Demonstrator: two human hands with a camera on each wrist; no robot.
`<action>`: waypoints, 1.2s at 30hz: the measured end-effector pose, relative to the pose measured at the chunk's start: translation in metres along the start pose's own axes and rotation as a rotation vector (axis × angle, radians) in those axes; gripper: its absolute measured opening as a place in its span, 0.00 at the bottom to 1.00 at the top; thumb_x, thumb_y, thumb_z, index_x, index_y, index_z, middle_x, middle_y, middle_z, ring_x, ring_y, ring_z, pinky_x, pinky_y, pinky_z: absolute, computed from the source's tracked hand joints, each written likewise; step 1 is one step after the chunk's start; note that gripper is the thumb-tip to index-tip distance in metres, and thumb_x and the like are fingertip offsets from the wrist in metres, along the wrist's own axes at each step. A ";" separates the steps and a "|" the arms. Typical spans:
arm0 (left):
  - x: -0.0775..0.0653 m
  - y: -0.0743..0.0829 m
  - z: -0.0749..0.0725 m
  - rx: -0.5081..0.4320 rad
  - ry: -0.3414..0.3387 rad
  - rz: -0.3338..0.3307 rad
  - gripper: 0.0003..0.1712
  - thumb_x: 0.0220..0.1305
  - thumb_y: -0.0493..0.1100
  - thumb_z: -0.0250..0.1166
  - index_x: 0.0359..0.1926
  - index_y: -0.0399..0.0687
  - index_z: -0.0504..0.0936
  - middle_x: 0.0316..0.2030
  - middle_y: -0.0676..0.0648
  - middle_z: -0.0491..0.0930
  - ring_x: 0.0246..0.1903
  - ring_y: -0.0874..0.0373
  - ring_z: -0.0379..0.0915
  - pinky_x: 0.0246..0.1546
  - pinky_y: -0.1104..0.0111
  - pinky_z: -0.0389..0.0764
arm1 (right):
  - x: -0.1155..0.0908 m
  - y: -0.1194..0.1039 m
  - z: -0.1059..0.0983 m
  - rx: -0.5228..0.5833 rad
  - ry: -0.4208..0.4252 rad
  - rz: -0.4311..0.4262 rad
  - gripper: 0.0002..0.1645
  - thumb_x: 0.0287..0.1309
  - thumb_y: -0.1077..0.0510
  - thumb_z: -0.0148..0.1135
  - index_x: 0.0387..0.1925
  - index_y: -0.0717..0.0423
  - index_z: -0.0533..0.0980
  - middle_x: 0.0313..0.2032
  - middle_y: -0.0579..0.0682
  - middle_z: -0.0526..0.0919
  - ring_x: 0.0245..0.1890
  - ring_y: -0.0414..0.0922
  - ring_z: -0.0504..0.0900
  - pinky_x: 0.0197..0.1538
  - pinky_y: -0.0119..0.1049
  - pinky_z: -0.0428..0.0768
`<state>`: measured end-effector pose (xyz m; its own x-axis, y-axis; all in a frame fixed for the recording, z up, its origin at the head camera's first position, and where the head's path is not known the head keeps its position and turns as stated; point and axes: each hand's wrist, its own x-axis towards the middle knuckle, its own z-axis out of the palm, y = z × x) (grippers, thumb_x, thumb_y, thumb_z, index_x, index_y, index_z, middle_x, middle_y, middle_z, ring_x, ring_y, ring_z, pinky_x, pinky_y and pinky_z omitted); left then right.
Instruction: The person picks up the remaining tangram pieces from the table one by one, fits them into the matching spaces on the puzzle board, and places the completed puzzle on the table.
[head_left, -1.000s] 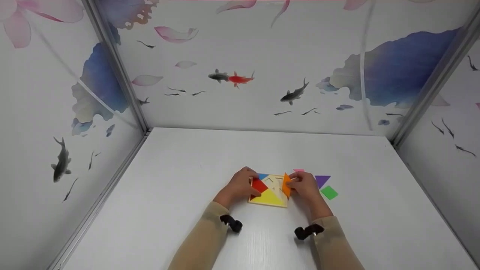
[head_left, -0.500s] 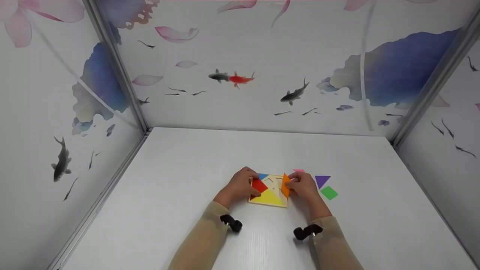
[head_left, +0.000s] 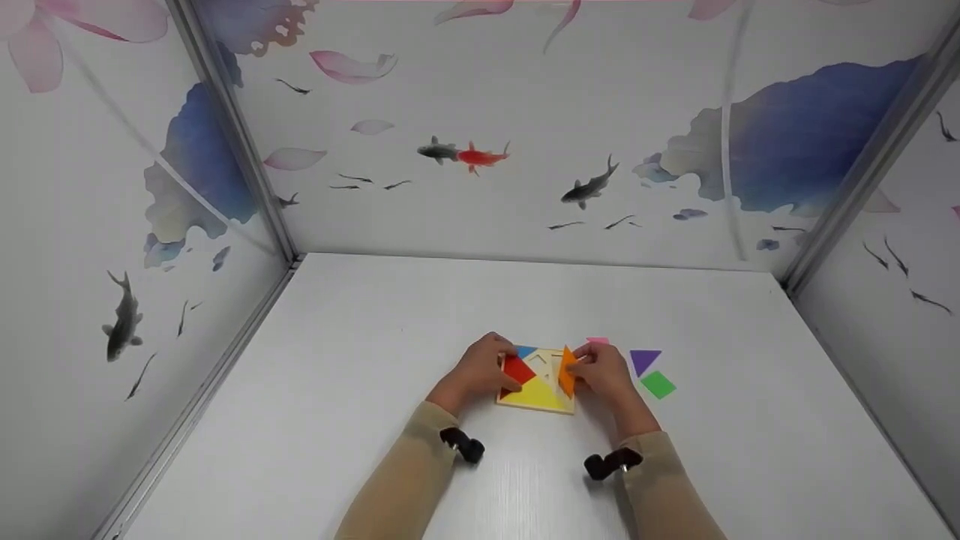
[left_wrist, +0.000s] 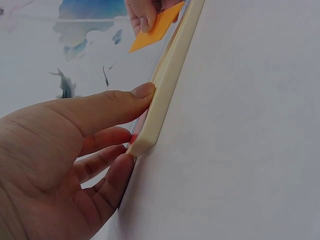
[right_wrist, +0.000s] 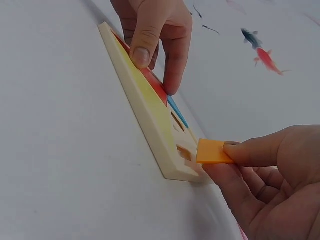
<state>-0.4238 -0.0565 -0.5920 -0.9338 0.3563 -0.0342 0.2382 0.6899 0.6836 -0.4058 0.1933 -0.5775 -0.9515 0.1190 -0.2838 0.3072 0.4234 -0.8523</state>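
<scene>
A wooden tangram board (head_left: 536, 410) lies on the white table in the head view. A yellow piece (head_left: 541, 394), a red piece (head_left: 517, 371) and a blue piece (head_left: 526, 351) are set in it; its right part shows bare recesses. My left hand (head_left: 480, 369) grips the board's left side, its thumb (left_wrist: 120, 105) along the near edge. Between thumb and fingers, my right hand (head_left: 607, 373) pinches an orange tangram piece (head_left: 567, 373), tilted up over the board's right side. In the right wrist view the orange piece (right_wrist: 212, 151) hides part of that end.
Right of my right hand lie a purple triangle (head_left: 645, 361) and a green square (head_left: 659, 385). Behind that hand a pink piece (head_left: 598, 340) is partly hidden. Printed white walls (head_left: 480, 217) enclose the table at the back and sides.
My right hand has shifted slightly left, bringing the orange piece a little further over the board. The left hand and the board stay where they were.
</scene>
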 end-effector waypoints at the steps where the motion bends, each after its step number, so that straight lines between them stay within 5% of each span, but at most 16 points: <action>1: 0.000 0.000 0.000 0.001 0.000 0.001 0.36 0.56 0.49 0.83 0.65 0.50 0.84 0.62 0.50 0.76 0.59 0.54 0.74 0.69 0.59 0.77 | 0.000 0.000 0.001 -0.003 -0.002 0.000 0.14 0.67 0.62 0.70 0.52 0.59 0.80 0.45 0.56 0.80 0.38 0.49 0.80 0.40 0.30 0.85; 17: 0.002 0.002 0.000 -0.002 0.005 -0.009 0.36 0.55 0.50 0.83 0.65 0.52 0.84 0.62 0.52 0.76 0.57 0.55 0.74 0.66 0.61 0.79 | -0.004 0.000 0.004 -0.062 0.000 -0.111 0.12 0.63 0.64 0.72 0.48 0.59 0.82 0.39 0.54 0.80 0.34 0.48 0.80 0.37 0.30 0.84; 36: 0.000 0.001 0.001 -0.013 0.004 -0.036 0.36 0.56 0.50 0.83 0.66 0.53 0.84 0.63 0.52 0.75 0.58 0.55 0.74 0.67 0.61 0.79 | -0.007 -0.003 0.007 -0.087 -0.014 -0.088 0.10 0.65 0.64 0.72 0.47 0.57 0.82 0.40 0.54 0.81 0.36 0.48 0.80 0.41 0.31 0.86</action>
<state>-0.4232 -0.0549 -0.5921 -0.9427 0.3289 -0.0559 0.2012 0.6941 0.6912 -0.3998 0.1852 -0.5761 -0.9741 0.0659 -0.2162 0.2193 0.5077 -0.8331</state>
